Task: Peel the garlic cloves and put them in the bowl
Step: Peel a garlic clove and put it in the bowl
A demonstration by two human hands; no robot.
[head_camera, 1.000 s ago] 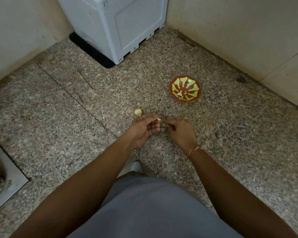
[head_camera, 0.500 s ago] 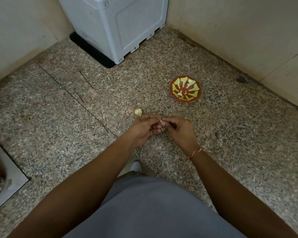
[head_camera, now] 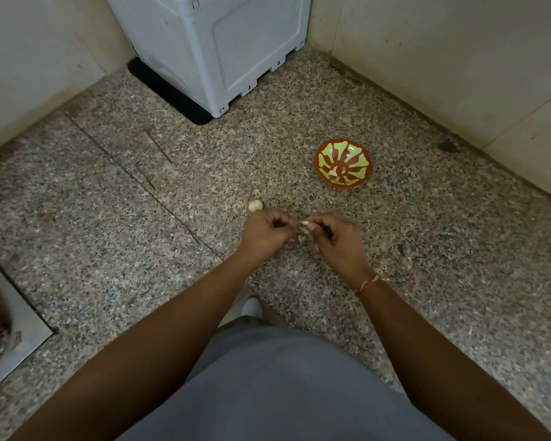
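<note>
Above the floor's (head_camera: 427, 249) middle, the right hand (head_camera: 336, 241) pinched a clove (head_camera: 304, 223) — left hand (head_camera: 266, 233) curled just beside, its hold unclear. Bowl (head_camera: 343, 163) sat beyond, holding cloves; garlic (head_camera: 255, 205) beside the left.

clove (head_camera: 305, 223) passed to right grip (head_camera: 334, 238)

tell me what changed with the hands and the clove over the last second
The garlic clove passed from the left hand to the right hand, which now pinches it at its fingertips. The hands had met around it half a second ago and have since drawn slightly apart. The left hand's fingers are curled; whether they hold peel cannot be told. The bowl, with cloves in it, and the garlic bulb on the floor stayed put.
</note>
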